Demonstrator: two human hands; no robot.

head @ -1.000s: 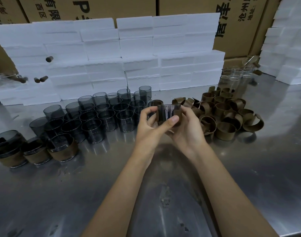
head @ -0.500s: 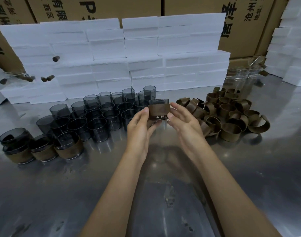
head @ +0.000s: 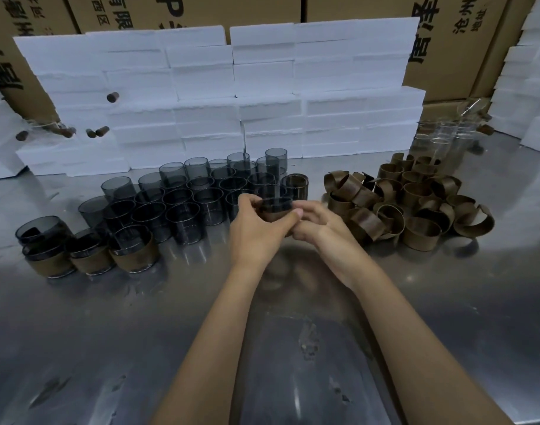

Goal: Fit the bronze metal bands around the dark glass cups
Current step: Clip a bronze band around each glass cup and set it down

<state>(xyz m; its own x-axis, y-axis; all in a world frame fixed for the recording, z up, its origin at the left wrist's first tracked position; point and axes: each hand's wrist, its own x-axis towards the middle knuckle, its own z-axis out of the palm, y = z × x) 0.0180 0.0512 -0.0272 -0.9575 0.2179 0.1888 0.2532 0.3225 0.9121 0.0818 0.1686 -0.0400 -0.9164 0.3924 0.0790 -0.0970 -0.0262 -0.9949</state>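
1. Hands meet at the centre of the frame: our left hand [head: 256, 231] and our right hand [head: 320, 228] both grip one dark glass cup [head: 276, 205] held above the steel table [head: 293, 348].
2. Our left thumb and fingers curl round the cup's left side and front; our right fingers wrap it from the right, the thumb tip pressed against its lower part.
3. We see a bronze band [head: 273, 215] round the lower part of that cup, mostly hidden by our fingers; how far it is seated we cannot tell.
4. Bare dark cups [head: 182, 207] stand upright in a packed group left of centre, just behind and beside our left hand.
5. One cup with a bronze tint [head: 296, 185] stands at the right end of that group.
6. Banded cups [head: 133, 253] sit in a row at the left of the frame, one with another dark cup stacked on top.
7. Loose bronze bands [head: 415, 210] lie heaped right of centre, near our right hand.
8. Clear glass cups [head: 443, 136] stand at the upper right, behind the heap.
9. White foam blocks [head: 232, 96] are stacked across the top, with cardboard boxes [head: 446, 41] behind them.
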